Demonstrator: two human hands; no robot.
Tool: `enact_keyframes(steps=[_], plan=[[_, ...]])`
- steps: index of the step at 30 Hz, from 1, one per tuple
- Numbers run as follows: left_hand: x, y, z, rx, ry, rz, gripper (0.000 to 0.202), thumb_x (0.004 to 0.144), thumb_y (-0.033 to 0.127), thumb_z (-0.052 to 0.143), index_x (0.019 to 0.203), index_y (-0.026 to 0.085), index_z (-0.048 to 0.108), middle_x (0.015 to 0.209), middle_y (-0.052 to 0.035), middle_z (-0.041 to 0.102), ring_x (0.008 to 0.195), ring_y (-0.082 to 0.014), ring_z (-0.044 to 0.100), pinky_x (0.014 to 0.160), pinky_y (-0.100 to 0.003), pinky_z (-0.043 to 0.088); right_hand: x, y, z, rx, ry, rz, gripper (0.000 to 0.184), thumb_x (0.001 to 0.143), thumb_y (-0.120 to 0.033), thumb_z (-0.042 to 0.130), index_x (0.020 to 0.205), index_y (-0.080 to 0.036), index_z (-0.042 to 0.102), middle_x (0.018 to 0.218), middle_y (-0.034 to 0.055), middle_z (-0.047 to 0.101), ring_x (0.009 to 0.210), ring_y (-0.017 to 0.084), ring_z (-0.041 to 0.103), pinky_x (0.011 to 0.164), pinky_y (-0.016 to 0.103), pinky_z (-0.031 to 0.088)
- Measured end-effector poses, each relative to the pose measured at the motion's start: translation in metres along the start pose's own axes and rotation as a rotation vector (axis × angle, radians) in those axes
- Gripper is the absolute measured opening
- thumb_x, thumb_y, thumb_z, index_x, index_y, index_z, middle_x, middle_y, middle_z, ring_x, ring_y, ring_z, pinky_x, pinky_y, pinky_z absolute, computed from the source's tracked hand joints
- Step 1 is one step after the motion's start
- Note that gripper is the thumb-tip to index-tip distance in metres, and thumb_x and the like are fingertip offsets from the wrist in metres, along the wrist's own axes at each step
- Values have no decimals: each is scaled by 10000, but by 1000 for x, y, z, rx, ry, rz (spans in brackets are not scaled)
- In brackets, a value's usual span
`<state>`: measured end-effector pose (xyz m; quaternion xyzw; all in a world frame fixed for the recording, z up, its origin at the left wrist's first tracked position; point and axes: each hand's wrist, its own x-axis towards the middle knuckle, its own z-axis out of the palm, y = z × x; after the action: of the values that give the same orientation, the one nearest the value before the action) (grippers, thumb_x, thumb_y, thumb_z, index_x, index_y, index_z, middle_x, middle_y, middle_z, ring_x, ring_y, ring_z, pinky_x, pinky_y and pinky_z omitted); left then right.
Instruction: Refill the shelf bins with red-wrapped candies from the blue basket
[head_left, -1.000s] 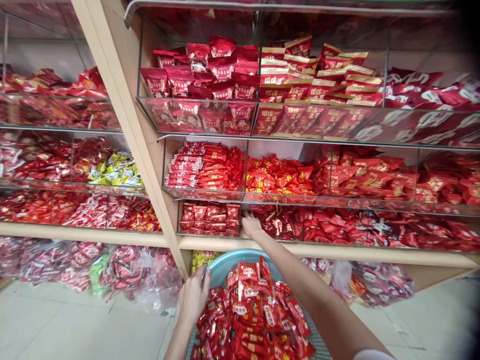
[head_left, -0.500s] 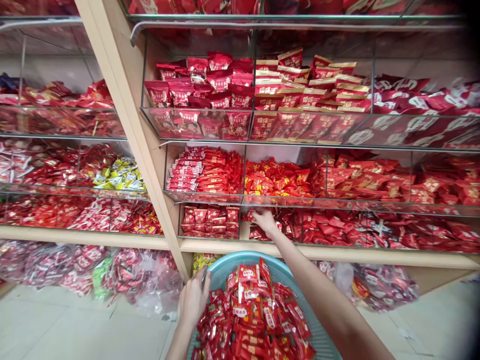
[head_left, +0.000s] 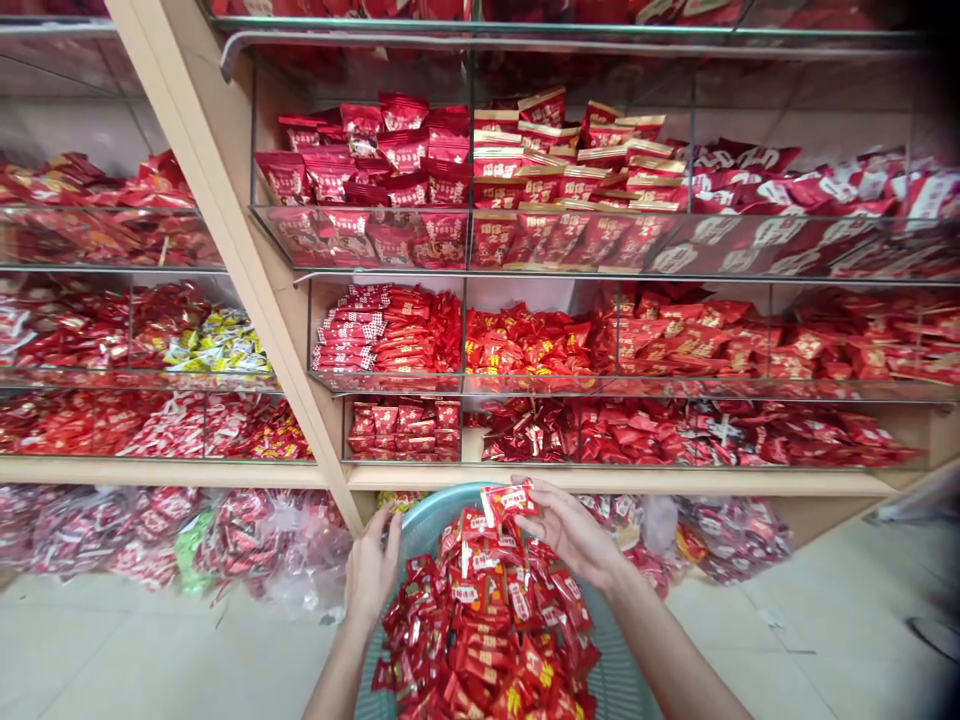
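Observation:
A teal plastic basket (head_left: 436, 503) stands in front of me, heaped with small red candy packets (head_left: 480, 625). My left hand (head_left: 371, 565) is wrapped over the basket's left rim. Above the far side of the heap, my right hand (head_left: 568, 532) pinches a red and white candy packet (head_left: 504, 503) between thumb and fingers. Just behind it is the lowest shelf bin of dark red packets (head_left: 531, 430), with a bare patch at its left end. Neat stacked red packets (head_left: 405, 430) fill the bin left of that.
Shelves with clear fronts hold many red packets, among them gold-edged ones (head_left: 577, 180). A slanting wooden upright (head_left: 225, 240) divides the shelving. Below the wooden bottom ledge (head_left: 675, 482), plastic bags of packets (head_left: 262, 540) lie on the tiled floor.
My right hand has drawn back from the lowest shelf bin to above the basket, bringing a candy packet. My left hand stays on the rim. The view has shifted slightly.

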<state>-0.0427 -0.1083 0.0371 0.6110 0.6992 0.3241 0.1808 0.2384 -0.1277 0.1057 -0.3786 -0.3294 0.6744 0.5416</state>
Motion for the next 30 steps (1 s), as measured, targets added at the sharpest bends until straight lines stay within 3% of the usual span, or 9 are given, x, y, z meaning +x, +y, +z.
enact_keyframes(steps=[3,5,9,12,18,23,27,30], plan=[[-10,14,-1,-191,85,61,432,911,451,386,1182,182,589,1200,-85,628,1076,-214,600,918,-305,466,-18,8,1,-12,10,45,244,740,-310,707,958,-211,664,975,12,654,765,119,613,783,301,547],[-25,30,0,-344,34,70,451,898,477,409,1177,175,594,1201,-87,624,1109,-214,574,967,-320,441,-32,18,2,-38,20,84,267,741,-344,713,973,-220,665,895,2,653,688,110,596,708,278,541],[-65,65,2,-603,-389,10,503,869,524,464,1226,187,575,1098,-81,665,948,-196,623,809,-290,505,-62,42,7,-87,-17,203,367,768,-440,671,1077,-244,635,860,22,673,721,158,621,703,320,527],[-87,79,5,-689,-618,-19,564,808,551,561,1238,185,577,958,-69,688,811,-174,617,682,-257,492,-80,58,12,-120,-68,252,448,761,-483,662,1148,-268,601,916,37,688,824,212,643,785,393,514],[-102,77,9,-802,-825,-93,527,746,529,653,1141,180,649,783,-32,658,626,-111,548,593,-217,425,-94,72,17,-199,-175,150,432,776,-487,647,1141,-258,614,1098,39,662,1084,231,574,1024,433,367],[-106,70,7,-835,-885,-180,492,729,487,677,1108,173,658,755,-13,628,556,-86,518,552,-214,406,-96,76,15,-238,-196,161,434,788,-509,623,1143,-259,621,1115,40,657,1073,222,580,1013,399,381],[-108,64,6,-924,-918,-238,495,648,396,762,1067,157,656,775,-15,628,604,-97,554,567,-213,415,-97,81,11,-264,-148,187,446,776,-501,644,1154,-266,610,1151,28,637,1104,198,555,1035,362,354],[-109,59,6,-958,-882,-268,485,615,362,786,1036,155,662,765,-13,623,629,-99,553,578,-213,416,-97,84,8,-276,-127,239,536,765,-488,664,1232,-252,549,980,26,678,979,197,609,937,353,424]])
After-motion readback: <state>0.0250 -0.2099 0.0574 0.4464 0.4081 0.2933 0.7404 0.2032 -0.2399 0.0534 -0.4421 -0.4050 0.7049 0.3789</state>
